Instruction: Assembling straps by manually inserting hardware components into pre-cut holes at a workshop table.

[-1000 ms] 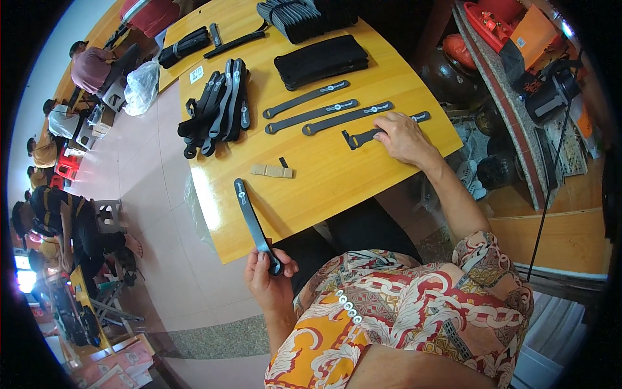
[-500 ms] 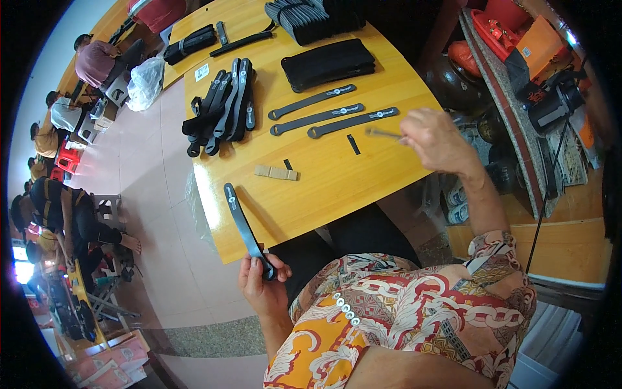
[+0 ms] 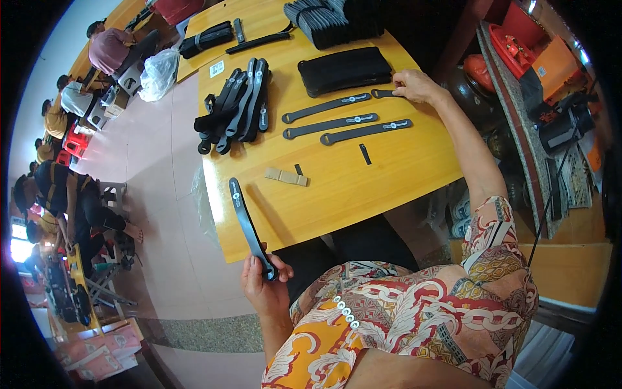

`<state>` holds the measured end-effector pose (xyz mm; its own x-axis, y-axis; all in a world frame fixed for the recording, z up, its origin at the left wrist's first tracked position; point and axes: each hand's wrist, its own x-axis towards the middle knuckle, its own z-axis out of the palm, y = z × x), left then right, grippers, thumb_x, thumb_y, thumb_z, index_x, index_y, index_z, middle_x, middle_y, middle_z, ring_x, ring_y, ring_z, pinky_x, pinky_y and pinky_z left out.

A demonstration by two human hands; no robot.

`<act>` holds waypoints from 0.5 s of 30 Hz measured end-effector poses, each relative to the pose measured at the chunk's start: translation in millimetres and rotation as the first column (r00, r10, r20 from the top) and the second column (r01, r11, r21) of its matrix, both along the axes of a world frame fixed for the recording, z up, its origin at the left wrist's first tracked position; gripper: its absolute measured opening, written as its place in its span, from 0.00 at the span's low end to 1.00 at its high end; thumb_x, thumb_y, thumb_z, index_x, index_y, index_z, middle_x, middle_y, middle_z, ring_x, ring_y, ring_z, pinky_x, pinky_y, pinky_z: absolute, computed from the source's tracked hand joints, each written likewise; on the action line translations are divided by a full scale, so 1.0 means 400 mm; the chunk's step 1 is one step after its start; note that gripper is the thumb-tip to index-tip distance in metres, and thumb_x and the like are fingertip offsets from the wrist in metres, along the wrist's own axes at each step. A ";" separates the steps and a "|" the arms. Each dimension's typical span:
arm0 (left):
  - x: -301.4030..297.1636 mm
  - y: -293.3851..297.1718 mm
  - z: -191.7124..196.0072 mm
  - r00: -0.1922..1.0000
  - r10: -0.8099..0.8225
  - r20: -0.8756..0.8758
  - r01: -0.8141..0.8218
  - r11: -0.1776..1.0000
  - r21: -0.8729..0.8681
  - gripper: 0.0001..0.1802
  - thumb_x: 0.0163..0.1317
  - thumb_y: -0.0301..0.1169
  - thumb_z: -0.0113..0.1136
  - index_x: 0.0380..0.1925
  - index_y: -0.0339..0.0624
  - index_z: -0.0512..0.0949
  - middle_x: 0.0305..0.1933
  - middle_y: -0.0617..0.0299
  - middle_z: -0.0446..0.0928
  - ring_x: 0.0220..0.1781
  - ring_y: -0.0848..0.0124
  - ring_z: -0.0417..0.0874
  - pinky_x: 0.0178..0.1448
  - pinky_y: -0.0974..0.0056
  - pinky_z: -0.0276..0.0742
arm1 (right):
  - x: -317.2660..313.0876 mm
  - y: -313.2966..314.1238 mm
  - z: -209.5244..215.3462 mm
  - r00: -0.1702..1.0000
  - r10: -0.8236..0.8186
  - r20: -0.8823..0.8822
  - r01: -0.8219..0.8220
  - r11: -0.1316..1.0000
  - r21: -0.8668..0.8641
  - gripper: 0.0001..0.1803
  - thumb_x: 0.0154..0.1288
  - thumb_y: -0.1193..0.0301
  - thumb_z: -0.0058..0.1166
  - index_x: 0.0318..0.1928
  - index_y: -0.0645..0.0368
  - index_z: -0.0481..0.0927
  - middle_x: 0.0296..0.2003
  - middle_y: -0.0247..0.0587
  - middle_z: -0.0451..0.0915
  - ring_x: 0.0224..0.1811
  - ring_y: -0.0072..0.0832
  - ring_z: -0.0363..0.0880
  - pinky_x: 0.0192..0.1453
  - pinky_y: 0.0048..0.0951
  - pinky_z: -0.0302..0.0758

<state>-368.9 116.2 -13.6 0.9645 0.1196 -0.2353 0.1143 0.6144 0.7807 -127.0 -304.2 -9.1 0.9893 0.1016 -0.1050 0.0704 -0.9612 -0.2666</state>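
Note:
Between the fingers of my left hand [image 3: 264, 288], at the near table edge, is a dark grey looped strap [image 3: 242, 214], its long end pointing up and away. My right hand [image 3: 420, 87] reaches to the right side of the table, fingers closed on the slotted end piece of another grey strap [image 3: 383, 93]; its other end is hidden under the hand. Three similar straps [image 3: 330, 126] lie side by side just left of it. A folded tan strip [image 3: 286, 176] and a small black strip [image 3: 365, 154] rest nearer to me.
A pile of looped straps [image 3: 243, 107] occupies the table's left side. Behind are a black folded stack [image 3: 343, 70] and a grey ribbed bundle [image 3: 317, 23]. A cluttered shelf [image 3: 512, 123] stands to the right. Several people sit at the far left, near a plastic bag [image 3: 159, 74].
My right hand has moved away from me and up to the row of straps, where the strap it carries now touches down at the table. My left hand stays with its strap.

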 end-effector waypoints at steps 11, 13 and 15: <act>0.021 0.045 -0.037 0.982 -0.188 0.012 0.180 0.917 -0.357 0.19 0.66 0.36 0.44 0.53 0.36 0.65 0.34 0.55 0.73 0.21 0.72 0.69 0.30 0.62 0.65 | -0.317 0.334 0.052 0.895 0.030 0.445 -0.225 0.892 0.393 0.12 0.66 0.73 0.39 0.41 0.67 0.74 0.36 0.50 0.76 0.41 0.37 0.76 0.46 0.32 0.72; 0.010 0.037 -0.054 0.982 -0.186 0.005 0.174 0.910 -0.377 0.19 0.66 0.36 0.44 0.53 0.35 0.65 0.33 0.55 0.73 0.21 0.72 0.69 0.29 0.63 0.65 | -0.388 0.429 0.030 0.947 0.150 0.283 -0.284 0.801 0.526 0.09 0.64 0.75 0.42 0.38 0.67 0.74 0.33 0.50 0.75 0.38 0.38 0.76 0.43 0.33 0.72; 0.006 0.035 -0.061 0.983 -0.184 -0.002 0.171 0.919 -0.355 0.20 0.66 0.36 0.45 0.52 0.33 0.65 0.31 0.56 0.73 0.20 0.73 0.69 0.27 0.64 0.65 | -0.445 0.522 0.003 0.927 0.262 0.270 -0.374 0.723 0.582 0.06 0.61 0.78 0.44 0.35 0.66 0.74 0.30 0.50 0.74 0.35 0.41 0.75 0.39 0.34 0.71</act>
